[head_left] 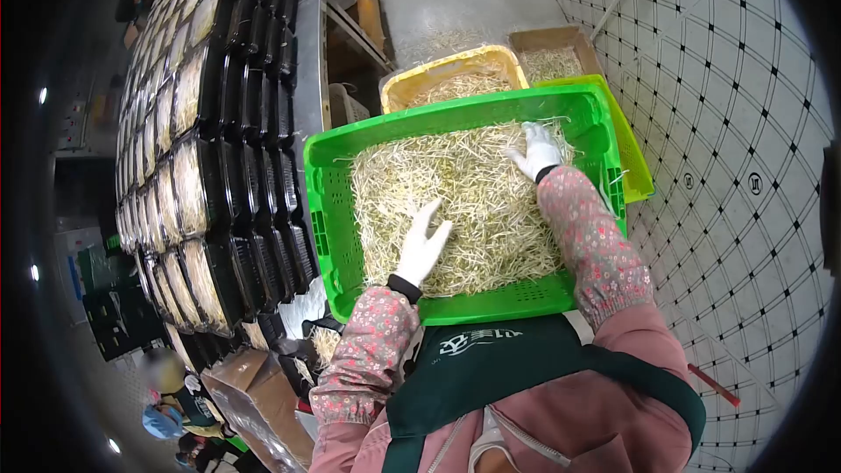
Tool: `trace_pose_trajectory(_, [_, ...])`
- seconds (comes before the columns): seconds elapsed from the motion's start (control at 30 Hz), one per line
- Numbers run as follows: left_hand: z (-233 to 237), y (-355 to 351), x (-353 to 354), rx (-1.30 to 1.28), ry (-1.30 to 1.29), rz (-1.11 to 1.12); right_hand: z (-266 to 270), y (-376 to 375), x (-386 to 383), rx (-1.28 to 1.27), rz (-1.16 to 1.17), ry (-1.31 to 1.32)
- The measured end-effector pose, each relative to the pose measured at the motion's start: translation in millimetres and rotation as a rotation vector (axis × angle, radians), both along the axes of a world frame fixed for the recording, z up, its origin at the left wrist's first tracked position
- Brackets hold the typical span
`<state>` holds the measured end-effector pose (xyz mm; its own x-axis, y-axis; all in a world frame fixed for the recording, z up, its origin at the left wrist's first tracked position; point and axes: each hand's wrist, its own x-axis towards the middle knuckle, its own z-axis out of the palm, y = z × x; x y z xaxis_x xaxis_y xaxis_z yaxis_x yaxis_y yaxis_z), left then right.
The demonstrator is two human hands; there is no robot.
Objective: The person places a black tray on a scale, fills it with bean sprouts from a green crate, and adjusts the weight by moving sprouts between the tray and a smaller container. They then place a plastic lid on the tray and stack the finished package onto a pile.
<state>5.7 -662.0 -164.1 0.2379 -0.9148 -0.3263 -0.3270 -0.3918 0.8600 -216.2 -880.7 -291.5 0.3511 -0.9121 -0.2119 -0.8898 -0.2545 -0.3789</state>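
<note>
A green plastic crate [328, 201] sits in front of me, filled with pale bean sprouts [464, 201]. My left hand [422, 243], in a white glove, lies flat on the sprouts near the crate's front, fingers spread. My right hand [536, 151], also white-gloved, presses into the sprouts at the far right corner, fingers curled into the pile. Both forearms wear floral sleeve covers. I cannot tell whether the right hand grips any sprouts.
A yellow crate [412, 79] of sprouts stands behind the green one, a lime crate [635, 158] under its right side. A cardboard box [561, 39] sits further back. Stacked black trays of sprouts [210, 175] fill the left. Another person [175, 412] is at bottom left.
</note>
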Motion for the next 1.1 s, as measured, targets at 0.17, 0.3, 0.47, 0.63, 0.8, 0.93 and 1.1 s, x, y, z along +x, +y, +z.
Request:
trace_pose_trajectory(0.17, [-26,-22,-12,0.011,-0.142,-0.173,-2,8,-22,-0.050,-0.009,-0.171])
trace_pose_trajectory(0.3, [-42,-56,-28,0.032,-0.129,-0.198,-5,-14,-3,-0.058,0.000,-0.113])
trace_pose_trajectory(0.47, [-55,-87,-50,0.039,-0.115,-0.261,-5,-3,0,0.043,0.022,0.001])
trace_pose_trajectory(0.63, [-63,-87,-58,0.124,-0.154,-0.318,-1,-7,2,0.003,0.071,-0.033])
trace_pose_trajectory(0.8, [-63,-99,-53,-0.035,-0.306,-0.348,19,-2,6,0.064,0.144,0.004])
trace_pose_trajectory(0.93, [-58,-127,-50,-0.139,-0.624,-0.583,26,22,-4,-0.020,0.196,-0.012])
trace_pose_trajectory(1.1, [-101,-169,-53,-0.190,-0.939,-0.773,26,14,-10,-0.008,0.286,0.047])
